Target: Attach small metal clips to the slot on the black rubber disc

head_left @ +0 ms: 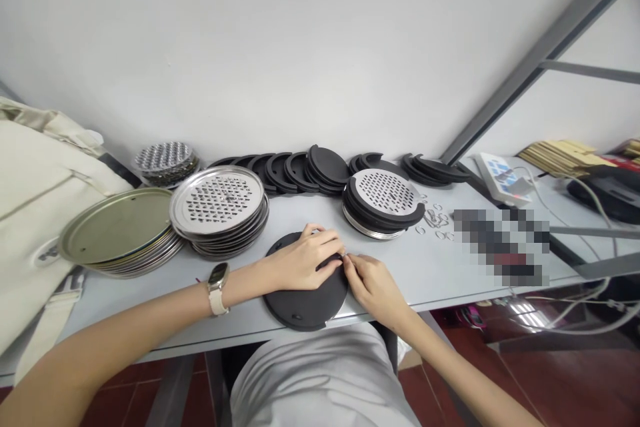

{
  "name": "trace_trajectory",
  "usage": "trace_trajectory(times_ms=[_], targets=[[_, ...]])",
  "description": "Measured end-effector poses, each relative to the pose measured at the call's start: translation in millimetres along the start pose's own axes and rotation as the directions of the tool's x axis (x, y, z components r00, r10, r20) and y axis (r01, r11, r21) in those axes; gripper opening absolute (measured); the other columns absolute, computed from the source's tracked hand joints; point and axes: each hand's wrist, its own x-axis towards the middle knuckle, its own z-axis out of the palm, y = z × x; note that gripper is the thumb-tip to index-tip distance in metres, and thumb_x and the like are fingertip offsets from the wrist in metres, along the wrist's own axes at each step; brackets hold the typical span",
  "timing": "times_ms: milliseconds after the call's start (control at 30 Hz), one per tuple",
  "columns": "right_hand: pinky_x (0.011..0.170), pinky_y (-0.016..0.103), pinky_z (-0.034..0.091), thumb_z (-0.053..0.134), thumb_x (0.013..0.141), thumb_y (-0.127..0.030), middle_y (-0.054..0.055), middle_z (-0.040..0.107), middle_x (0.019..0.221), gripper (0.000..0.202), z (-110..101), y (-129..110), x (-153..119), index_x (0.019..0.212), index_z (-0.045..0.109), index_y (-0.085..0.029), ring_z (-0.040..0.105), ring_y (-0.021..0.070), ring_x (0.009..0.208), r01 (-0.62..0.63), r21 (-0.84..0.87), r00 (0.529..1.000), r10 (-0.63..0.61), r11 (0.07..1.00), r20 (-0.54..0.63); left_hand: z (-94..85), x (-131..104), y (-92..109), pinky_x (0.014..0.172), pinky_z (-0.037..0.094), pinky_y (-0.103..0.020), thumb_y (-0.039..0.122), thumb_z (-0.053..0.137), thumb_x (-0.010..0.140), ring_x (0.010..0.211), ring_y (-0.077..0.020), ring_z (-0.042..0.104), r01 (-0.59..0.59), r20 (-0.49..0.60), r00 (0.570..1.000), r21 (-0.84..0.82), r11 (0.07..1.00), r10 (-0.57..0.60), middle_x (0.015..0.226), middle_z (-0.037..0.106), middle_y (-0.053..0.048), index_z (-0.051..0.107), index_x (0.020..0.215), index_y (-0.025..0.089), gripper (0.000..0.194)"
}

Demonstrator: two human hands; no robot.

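Note:
A round black disc (306, 303) with small holes near its rim lies at the table's front edge, below my hands. Across its upper part rests my left hand (316, 259), fingers bent, thumb and forefinger closed at the disc's right rim. My right hand (373, 285) meets it there from the right, thumb and forefinger pinched together. Whatever small thing sits between these fingertips is hidden. Just behind stands a stack of black holders topped by a perforated metal grater plate (385, 191). Several thin metal rings (436, 219) lie scattered to its right.
At left stand stacks of grater plates (220, 197) with rims, olive-green round trays (120, 223) and smaller grater discs (164, 157). Black crescent-rimmed holders (327, 167) line the wall. A cream bag (40, 200) fills the left edge. A white power strip (501, 177) and cables lie right.

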Motion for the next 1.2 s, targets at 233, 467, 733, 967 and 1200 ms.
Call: trace_trajectory(times_ms=[233,467,733,967,1200], targets=[[0.054,0.026,0.035,0.029,0.098,-0.025,0.003,0.057,0.058,0.036,2.3,2.4,-2.5,0.072,0.053,-0.018,0.053,0.0152,0.051,0.017,-0.088,1.0,-0.017,0.996,0.004,0.2,0.9,0.5,0.098,0.034,-0.035,0.014,0.045,0.09,0.093,-0.0183,0.054,0.0,-0.013,1.0,0.022,1.0,0.0,0.092,0.056,-0.005,0.053,0.097,0.017,0.011],[0.055,0.027,0.033,0.028,0.099,-0.024,0.003,0.058,0.057,0.037,2.9,2.6,-2.6,0.071,0.052,-0.018,0.054,0.0156,0.051,0.036,-0.136,0.999,-0.036,0.99,0.006,-1.8,1.7,0.9,0.1,0.032,-0.035,0.013,0.045,0.09,0.088,-0.0172,0.053,-0.013,-0.006,1.0,0.047,0.999,0.013,0.088,0.054,-0.003,0.052,0.093,0.017,0.008],[0.056,0.027,0.033,0.028,0.099,-0.023,0.004,0.059,0.058,0.037,3.7,4.0,-3.8,0.073,0.053,-0.017,0.055,0.0162,0.052,0.077,-0.208,0.997,-0.078,0.975,0.006,-2.2,1.5,2.0,0.101,0.031,-0.033,0.013,0.046,0.089,0.086,-0.0159,0.052,-0.02,-0.008,1.0,0.05,0.999,0.02,0.088,0.054,-0.003,0.052,0.09,0.017,0.007],[0.054,0.026,0.032,0.026,0.1,-0.025,0.003,0.058,0.057,0.039,4.6,3.7,-5.6,0.072,0.052,-0.017,0.053,0.0147,0.05,0.057,-0.165,0.998,-0.055,0.985,0.013,-2.4,1.4,2.7,0.098,0.032,-0.034,0.015,0.045,0.09,0.086,-0.0169,0.053,-0.01,-0.001,1.0,0.035,0.999,0.01,0.088,0.054,-0.004,0.051,0.089,0.017,0.007],[0.053,0.027,0.03,0.024,0.1,-0.027,0.003,0.058,0.055,0.042,9.5,1.8,-8.6,0.069,0.052,-0.018,0.054,0.016,0.048,-0.014,-0.232,1.0,0.012,0.973,-0.013,-1.1,0.2,2.7,0.097,0.032,-0.033,0.014,0.045,0.091,0.091,-0.0178,0.054,-0.003,0.004,1.0,0.034,0.999,0.003,0.092,0.055,-0.005,0.052,0.093,0.016,0.008]])
